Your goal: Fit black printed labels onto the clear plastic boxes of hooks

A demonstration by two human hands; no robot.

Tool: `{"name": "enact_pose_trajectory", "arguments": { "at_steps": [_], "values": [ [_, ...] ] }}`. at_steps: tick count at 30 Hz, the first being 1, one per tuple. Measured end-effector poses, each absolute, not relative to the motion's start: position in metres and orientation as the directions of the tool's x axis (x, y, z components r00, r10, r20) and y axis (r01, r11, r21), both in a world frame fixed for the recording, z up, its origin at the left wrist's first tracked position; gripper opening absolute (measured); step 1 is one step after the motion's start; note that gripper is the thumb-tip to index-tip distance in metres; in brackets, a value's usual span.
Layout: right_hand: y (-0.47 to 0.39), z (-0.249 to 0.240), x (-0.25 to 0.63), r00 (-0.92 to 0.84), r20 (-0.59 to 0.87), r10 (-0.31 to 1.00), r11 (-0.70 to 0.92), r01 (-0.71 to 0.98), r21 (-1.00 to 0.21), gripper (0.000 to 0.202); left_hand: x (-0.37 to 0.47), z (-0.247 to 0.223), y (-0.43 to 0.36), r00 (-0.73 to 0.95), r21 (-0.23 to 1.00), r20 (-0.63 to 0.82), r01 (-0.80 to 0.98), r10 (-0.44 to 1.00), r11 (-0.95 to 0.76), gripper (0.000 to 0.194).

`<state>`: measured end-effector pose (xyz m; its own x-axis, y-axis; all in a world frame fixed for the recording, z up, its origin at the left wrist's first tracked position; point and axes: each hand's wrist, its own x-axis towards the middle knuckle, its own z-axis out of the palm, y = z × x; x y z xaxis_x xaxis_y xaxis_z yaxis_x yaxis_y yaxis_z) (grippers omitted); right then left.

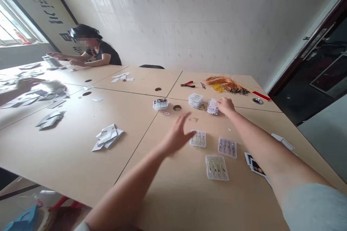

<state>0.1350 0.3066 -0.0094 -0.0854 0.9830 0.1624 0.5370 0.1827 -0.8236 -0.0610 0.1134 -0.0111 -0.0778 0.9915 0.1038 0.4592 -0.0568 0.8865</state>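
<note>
My left hand hovers above the table with its fingers spread, beside a clear plastic box holding small slim items in a row. My right hand reaches to a stack of white cards, its fingertips pinching the edge of a card on top. Left of that stack is a pile of clear boxes. Two more boxes, one with purplish items and one with yellowish items, lie nearer to me. Another clear box sits farther left with dark pieces on it.
Red-handled pliers and a bundle of orange strands lie at the back. White packets are heaped on the left. Printed cards rest beneath my right forearm. A co-worker sits at the far left; another person's hand is nearer.
</note>
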Motion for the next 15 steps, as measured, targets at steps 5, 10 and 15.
{"name": "enact_pose_trajectory", "arguments": {
  "at_steps": [5, 10, 15],
  "values": [
    [0.259, -0.008, 0.163, -0.247, 0.351, 0.903, 0.428, 0.579, -0.694, 0.035, -0.183, 0.006, 0.189, -0.196, 0.735, 0.063, 0.672, 0.979, 0.088, 0.085],
    [0.181, -0.021, 0.233, -0.310, 0.496, 0.811, 0.575, 0.581, -0.577, 0.046, -0.245, 0.000, 0.235, -0.106, 0.615, -0.042, 0.781, 0.993, 0.110, 0.043],
    [0.141, -0.046, 0.300, -0.143, 0.494, 0.857, 0.401, 0.789, -0.466, 0.047, -0.246, -0.027, 0.255, 0.046, 0.553, -0.028, 0.833, 0.999, -0.022, 0.038]
  ]
}}
